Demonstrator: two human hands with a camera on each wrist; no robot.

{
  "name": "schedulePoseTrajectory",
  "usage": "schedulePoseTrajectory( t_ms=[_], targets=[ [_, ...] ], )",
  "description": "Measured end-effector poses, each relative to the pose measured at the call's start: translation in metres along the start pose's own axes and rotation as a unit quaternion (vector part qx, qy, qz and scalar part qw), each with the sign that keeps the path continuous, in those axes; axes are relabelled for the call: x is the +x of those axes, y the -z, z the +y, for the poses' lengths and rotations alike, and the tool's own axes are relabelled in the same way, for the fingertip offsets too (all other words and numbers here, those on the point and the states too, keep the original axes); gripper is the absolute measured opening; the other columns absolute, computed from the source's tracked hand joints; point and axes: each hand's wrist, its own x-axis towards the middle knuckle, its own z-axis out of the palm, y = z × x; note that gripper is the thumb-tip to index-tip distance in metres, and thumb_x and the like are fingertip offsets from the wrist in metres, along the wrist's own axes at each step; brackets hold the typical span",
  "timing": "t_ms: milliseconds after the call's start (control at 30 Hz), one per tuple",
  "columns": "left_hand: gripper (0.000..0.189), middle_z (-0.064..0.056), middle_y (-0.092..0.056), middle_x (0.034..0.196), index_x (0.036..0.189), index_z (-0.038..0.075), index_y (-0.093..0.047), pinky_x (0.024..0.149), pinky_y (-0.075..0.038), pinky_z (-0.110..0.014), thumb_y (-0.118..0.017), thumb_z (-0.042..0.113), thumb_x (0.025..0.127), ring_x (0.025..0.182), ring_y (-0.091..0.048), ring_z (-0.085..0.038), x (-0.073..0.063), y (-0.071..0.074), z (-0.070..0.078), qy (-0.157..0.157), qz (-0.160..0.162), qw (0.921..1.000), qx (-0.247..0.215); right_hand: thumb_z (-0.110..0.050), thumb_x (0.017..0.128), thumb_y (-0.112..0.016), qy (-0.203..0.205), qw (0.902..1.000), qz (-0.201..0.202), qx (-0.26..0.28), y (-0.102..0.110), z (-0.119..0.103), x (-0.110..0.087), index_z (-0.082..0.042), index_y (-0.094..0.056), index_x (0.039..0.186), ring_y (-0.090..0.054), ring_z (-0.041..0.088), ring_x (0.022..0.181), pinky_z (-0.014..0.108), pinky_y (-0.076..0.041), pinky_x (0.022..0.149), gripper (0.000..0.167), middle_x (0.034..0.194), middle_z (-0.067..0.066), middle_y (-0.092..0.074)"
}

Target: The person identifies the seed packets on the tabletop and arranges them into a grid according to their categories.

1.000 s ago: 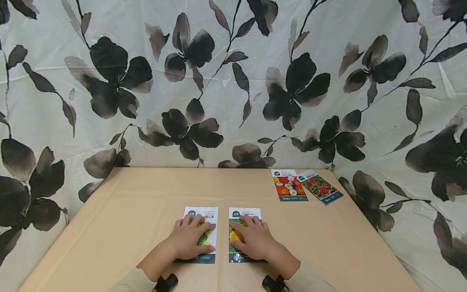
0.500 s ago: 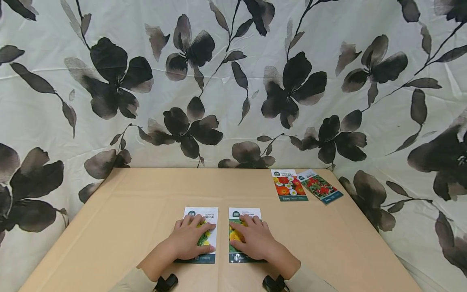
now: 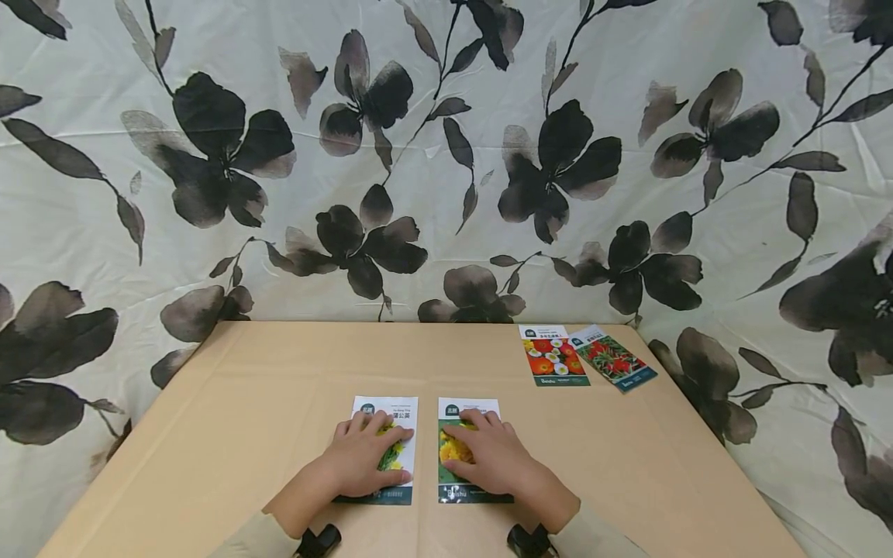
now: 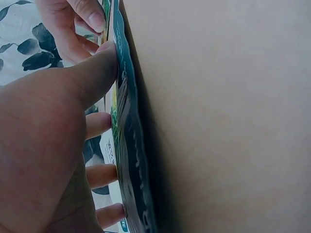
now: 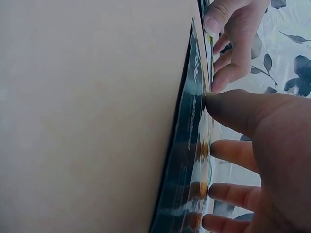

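Observation:
Two seed packets lie side by side on the table's near half in the head view. My left hand [image 3: 366,457] rests on the left seed packet [image 3: 398,494], a white one with yellow flowers and a dark teal bottom band. On the right seed packet [image 3: 453,492], which has a green and yellow picture, my right hand [image 3: 491,457] rests with fingers spread. Both hands cover much of the packets' pictures. In the left wrist view the left thumb [image 4: 99,68] and fingertips touch the packet's face. The right wrist view shows the right thumb [image 5: 228,109] and fingertips against the other packet.
Two more seed packets lie at the far right of the table: one with orange and white flowers [image 3: 554,360], the other with red flowers [image 3: 614,358], tilted beside it. A white cloth with dark flower prints [image 3: 446,178] hangs behind the tan table [image 3: 279,364].
My right hand has shifted very slightly to the right over its packet. The left hand and all the packets stay where they were.

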Motion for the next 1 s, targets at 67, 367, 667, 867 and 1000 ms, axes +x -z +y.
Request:
schedulePoseTrajectory(
  t_ms=[67, 367, 667, 867, 1000],
  targets=[
    [0.069, -0.009, -0.052, 0.143, 0.142, 0.032, -0.06, 0.099, -0.037, -0.065, -0.07, 0.069, 0.084, 0.126, -0.043, -0.039, -0.001, 0.003, 0.002, 0.002, -0.006, 1.0, 0.0, -0.059, 0.09, -0.069, 0.0, 1.0, 0.0, 0.0, 0.0, 0.001, 0.0, -0.035, -0.062, 0.141, -0.048, 0.027, 0.127, 0.046, -0.046, 0.093, 0.057, 0.151, 0.005, -0.051],
    [0.07, -0.008, -0.051, 0.145, 0.142, 0.034, -0.059, 0.101, -0.036, -0.064, -0.07, 0.069, 0.083, 0.129, -0.042, -0.039, -0.002, 0.007, 0.006, 0.011, -0.02, 0.9997, -0.005, -0.06, 0.091, -0.068, 0.0, 1.0, 0.002, -0.004, -0.001, 0.002, -0.002, -0.036, -0.061, 0.142, -0.048, 0.029, 0.131, 0.052, -0.047, 0.102, 0.058, 0.153, 0.004, -0.05],
    [0.07, -0.008, -0.051, 0.145, 0.143, 0.034, -0.059, 0.101, -0.036, -0.064, -0.07, 0.069, 0.083, 0.13, -0.042, -0.039, -0.002, 0.007, 0.006, 0.012, -0.024, 0.9996, -0.004, -0.06, 0.09, -0.068, 0.002, 1.0, 0.005, 0.001, 0.0, 0.004, -0.004, -0.035, -0.061, 0.142, -0.048, 0.029, 0.134, 0.056, -0.046, 0.105, 0.058, 0.152, 0.004, -0.051],
    [0.07, -0.007, -0.051, 0.145, 0.143, 0.034, -0.059, 0.102, -0.036, -0.064, -0.071, 0.069, 0.083, 0.129, -0.042, -0.038, -0.002, 0.006, 0.007, 0.014, -0.022, 0.9997, -0.004, -0.059, 0.09, -0.069, -0.005, 0.9996, 0.015, 0.024, 0.001, 0.011, -0.005, -0.033, -0.062, 0.142, -0.046, 0.029, 0.136, 0.056, -0.046, 0.105, 0.058, 0.153, 0.004, -0.05],
    [0.07, -0.007, -0.051, 0.145, 0.142, 0.035, -0.059, 0.102, -0.035, -0.064, -0.071, 0.069, 0.082, 0.129, -0.042, -0.038, -0.002, 0.005, 0.007, 0.021, -0.023, 0.9995, -0.004, -0.057, 0.091, -0.069, -0.014, 0.9984, 0.036, 0.04, 0.008, 0.02, -0.004, -0.029, -0.062, 0.141, -0.045, 0.03, 0.137, 0.058, -0.045, 0.106, 0.058, 0.153, 0.006, -0.05]
  ],
)
